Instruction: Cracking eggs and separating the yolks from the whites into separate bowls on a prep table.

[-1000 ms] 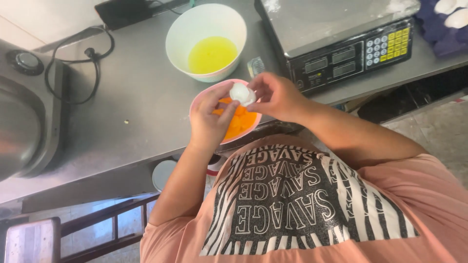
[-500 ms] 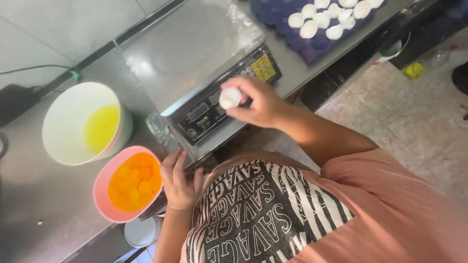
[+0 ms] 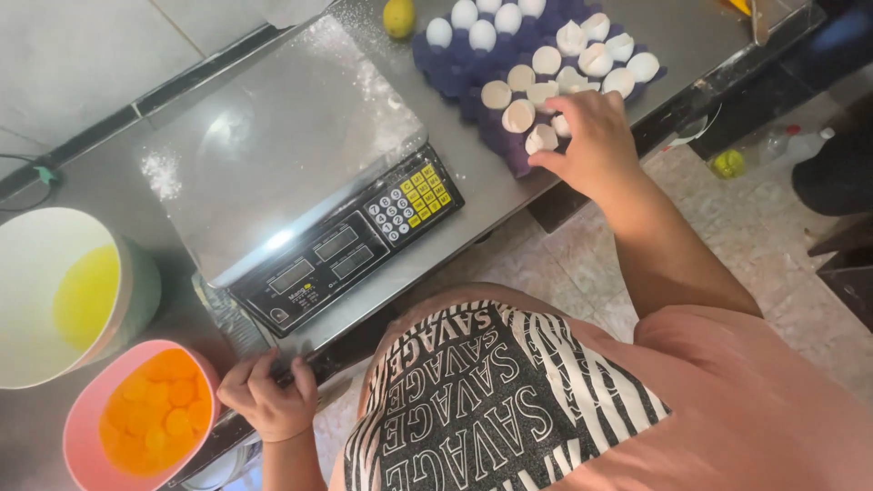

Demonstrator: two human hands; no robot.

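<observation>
My right hand (image 3: 596, 145) is stretched out over the purple egg tray (image 3: 455, 77) at the far right of the bench (image 3: 109, 173), fingers (image 3: 550, 162) curled down and touching an empty eggshell half (image 3: 540, 138) at the tray's near edge. I cannot tell whether they are pinching the shell or only resting on it. The shell lies just to the left of my fingertips, open side up, with more shell halves behind it and whole white eggs (image 3: 482, 35) farther back in the tray. My left hand (image 3: 268, 400) is well apart from all this, gripping the bench edge with fingers folded over it, just beside the pink bowl (image 3: 77, 427) of yolks (image 3: 159, 409). The white bowl (image 3: 36, 273) of clear yellowish liquid sits behind the pink one. The scale (image 3: 300, 173) stands between my two hands. The right hand is clearly the nearer one to the tray and its shells.
</observation>
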